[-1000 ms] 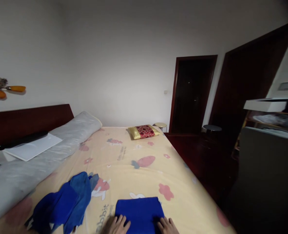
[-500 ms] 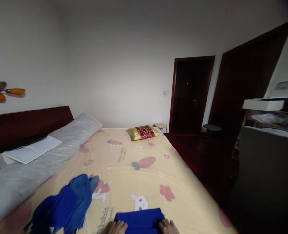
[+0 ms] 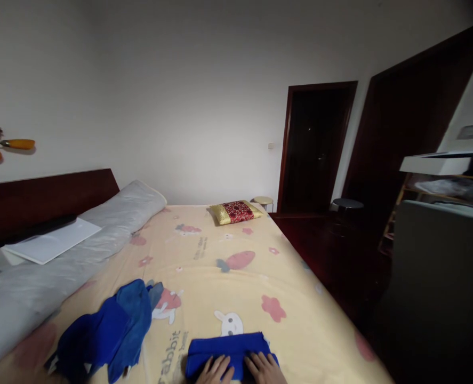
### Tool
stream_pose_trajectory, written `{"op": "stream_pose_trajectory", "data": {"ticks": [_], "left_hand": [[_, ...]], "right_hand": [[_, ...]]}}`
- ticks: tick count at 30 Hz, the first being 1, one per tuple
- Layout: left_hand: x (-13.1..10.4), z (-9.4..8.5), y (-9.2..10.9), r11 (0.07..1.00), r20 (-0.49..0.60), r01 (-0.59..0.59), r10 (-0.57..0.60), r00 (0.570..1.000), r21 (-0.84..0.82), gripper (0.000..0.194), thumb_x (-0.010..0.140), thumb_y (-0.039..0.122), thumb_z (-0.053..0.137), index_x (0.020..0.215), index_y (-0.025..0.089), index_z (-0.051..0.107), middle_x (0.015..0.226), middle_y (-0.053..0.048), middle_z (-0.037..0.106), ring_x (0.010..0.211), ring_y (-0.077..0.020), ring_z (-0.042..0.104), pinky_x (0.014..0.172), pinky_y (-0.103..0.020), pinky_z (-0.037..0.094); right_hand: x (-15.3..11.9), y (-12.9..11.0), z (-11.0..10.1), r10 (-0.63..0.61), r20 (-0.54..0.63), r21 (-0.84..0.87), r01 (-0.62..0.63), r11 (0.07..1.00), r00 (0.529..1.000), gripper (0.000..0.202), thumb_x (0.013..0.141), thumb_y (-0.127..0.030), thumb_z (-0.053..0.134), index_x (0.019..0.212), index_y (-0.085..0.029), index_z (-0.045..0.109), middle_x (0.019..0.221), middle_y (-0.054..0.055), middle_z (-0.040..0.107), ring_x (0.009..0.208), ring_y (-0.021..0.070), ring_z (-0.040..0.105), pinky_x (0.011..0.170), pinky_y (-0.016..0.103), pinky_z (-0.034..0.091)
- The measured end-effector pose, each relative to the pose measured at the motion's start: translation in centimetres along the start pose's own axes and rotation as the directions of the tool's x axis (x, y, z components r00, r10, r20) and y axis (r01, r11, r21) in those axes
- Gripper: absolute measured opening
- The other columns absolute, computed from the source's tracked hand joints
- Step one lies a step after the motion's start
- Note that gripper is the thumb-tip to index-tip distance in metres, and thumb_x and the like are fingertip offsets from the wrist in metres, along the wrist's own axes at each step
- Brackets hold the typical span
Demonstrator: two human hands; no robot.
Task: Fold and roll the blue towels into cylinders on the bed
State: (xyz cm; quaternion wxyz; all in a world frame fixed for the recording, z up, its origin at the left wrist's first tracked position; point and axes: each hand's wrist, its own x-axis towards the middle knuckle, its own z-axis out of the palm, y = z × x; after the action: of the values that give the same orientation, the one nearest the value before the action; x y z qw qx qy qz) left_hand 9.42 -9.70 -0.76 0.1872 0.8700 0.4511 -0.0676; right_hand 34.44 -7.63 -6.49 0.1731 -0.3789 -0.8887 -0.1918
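A folded blue cloth (image 3: 228, 346) lies on the yellow cartoon-print bed sheet (image 3: 228, 277) at the bottom edge of the view. My left hand (image 3: 216, 370) and my right hand (image 3: 263, 369) rest flat on its near side, fingers spread, close together. Only the fingers and backs of both hands show; the wrists are cut off by the frame. Left of them lies a heap of crumpled blue cloths (image 3: 108, 330).
A long grey bolster (image 3: 80, 245) with a white pad (image 3: 50, 242) on it runs along the dark headboard (image 3: 48, 200). A red-and-gold cushion (image 3: 236, 212) sits at the far end. Right of the bed: dark floor, two stools (image 3: 348, 204), doors, a grey cabinet (image 3: 440, 277).
The blue cloth has been folded shorter toward me. My hands have moved closer together on top of it. The camera has tilted slightly.
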Motion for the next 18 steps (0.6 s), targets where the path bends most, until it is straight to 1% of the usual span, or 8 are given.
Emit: {"op": "stream_pose_trajectory", "data": {"ticks": [3, 6, 8, 11, 13, 14, 16, 18], "left_hand": [[-1.3, -1.6, -1.1, 0.999, -0.014, 0.018, -0.018, 1.000, -0.041, 0.060, 0.092, 0.023, 0.042, 0.150, 0.033, 0.030, 0.160, -0.006, 0.029, 0.146, -0.0296, 0.028, 0.120, -0.053, 0.026], [-2.7, -3.4, -2.2, 0.997, -0.015, 0.064, -0.065, 0.998, -0.054, 0.066, 0.088, 0.016, 0.041, 0.150, 0.036, 0.029, 0.160, -0.004, 0.031, 0.145, -0.0276, 0.031, 0.119, -0.050, 0.028], [-3.2, -4.2, -2.6, 0.994, 0.009, 0.101, -0.100, 0.995, -0.049, 0.063, 0.089, 0.020, 0.042, 0.150, 0.035, 0.029, 0.160, -0.006, 0.033, 0.144, -0.0287, 0.033, 0.118, -0.051, 0.029], [-3.4, -4.5, -2.8, 0.992, 0.003, 0.123, -0.123, 0.992, -0.040, 0.060, 0.091, 0.033, 0.044, 0.149, 0.034, 0.031, 0.157, -0.008, 0.038, 0.142, -0.0304, 0.037, 0.117, -0.052, 0.030], [-3.3, -4.3, -2.9, 0.993, -0.010, 0.114, -0.114, 0.993, -0.045, 0.061, 0.091, 0.044, 0.044, 0.150, 0.034, 0.030, 0.157, -0.009, 0.038, 0.143, -0.0322, 0.036, 0.118, -0.054, 0.028], [-3.2, -4.1, -3.0, 0.992, -0.015, 0.114, -0.114, 0.993, -0.047, 0.062, 0.091, 0.048, 0.044, 0.150, 0.034, 0.030, 0.157, -0.010, 0.036, 0.143, -0.0336, 0.034, 0.118, -0.056, 0.027], [-2.9, -3.6, -3.1, 0.991, -0.026, 0.131, -0.132, 0.991, -0.032, 0.061, 0.091, 0.050, 0.042, 0.149, 0.034, 0.032, 0.158, -0.012, 0.035, 0.144, -0.0365, 0.032, 0.118, -0.060, 0.025], [-2.5, -3.0, -3.1, 0.989, -0.056, 0.147, -0.146, 0.988, 0.001, 0.056, 0.092, 0.043, 0.042, 0.147, 0.036, 0.034, 0.155, -0.011, 0.039, 0.142, -0.0374, 0.036, 0.116, -0.060, 0.028]], "right_hand": [[-0.5, 1.8, -1.0, 0.088, 0.203, 0.102, -0.111, 0.989, 0.975, 0.063, 0.071, -0.010, 0.052, 0.131, -0.024, 0.055, 0.124, 0.007, 0.070, 0.102, 0.0241, 0.069, 0.084, 0.036, 0.051], [-0.9, 3.2, -1.5, 0.210, 0.400, 0.203, -0.309, 0.929, 0.892, 0.065, 0.072, -0.019, 0.055, 0.137, -0.024, 0.052, 0.134, 0.012, 0.062, 0.117, 0.0302, 0.062, 0.096, 0.046, 0.049], [-1.3, 3.8, -1.5, 0.261, 0.478, 0.229, -0.407, 0.884, 0.838, 0.068, 0.071, -0.025, 0.058, 0.138, -0.024, 0.050, 0.138, 0.013, 0.058, 0.124, 0.0336, 0.058, 0.102, 0.052, 0.046], [-1.6, 4.3, -1.2, 0.289, 0.516, 0.226, -0.453, 0.863, 0.807, 0.073, 0.068, -0.027, 0.061, 0.139, -0.025, 0.049, 0.140, 0.013, 0.055, 0.127, 0.0353, 0.054, 0.105, 0.057, 0.043], [-1.5, 4.3, -1.0, 0.299, 0.503, 0.190, -0.441, 0.877, 0.811, 0.071, 0.068, -0.029, 0.063, 0.138, -0.024, 0.050, 0.141, 0.014, 0.055, 0.127, 0.0359, 0.054, 0.105, 0.056, 0.044], [-1.4, 4.2, -0.8, 0.295, 0.477, 0.171, -0.417, 0.893, 0.828, 0.070, 0.069, -0.031, 0.064, 0.137, -0.023, 0.051, 0.141, 0.015, 0.055, 0.127, 0.0362, 0.054, 0.103, 0.055, 0.045], [-1.1, 3.8, -0.6, 0.242, 0.377, 0.144, -0.314, 0.938, 0.894, 0.066, 0.072, -0.035, 0.065, 0.135, -0.022, 0.053, 0.138, 0.015, 0.058, 0.121, 0.0350, 0.059, 0.098, 0.050, 0.049], [-0.7, 3.2, -0.5, 0.134, 0.229, 0.115, -0.164, 0.980, 0.964, 0.057, 0.076, -0.033, 0.064, 0.132, -0.025, 0.055, 0.130, 0.010, 0.065, 0.113, 0.0294, 0.065, 0.092, 0.042, 0.051]]}}
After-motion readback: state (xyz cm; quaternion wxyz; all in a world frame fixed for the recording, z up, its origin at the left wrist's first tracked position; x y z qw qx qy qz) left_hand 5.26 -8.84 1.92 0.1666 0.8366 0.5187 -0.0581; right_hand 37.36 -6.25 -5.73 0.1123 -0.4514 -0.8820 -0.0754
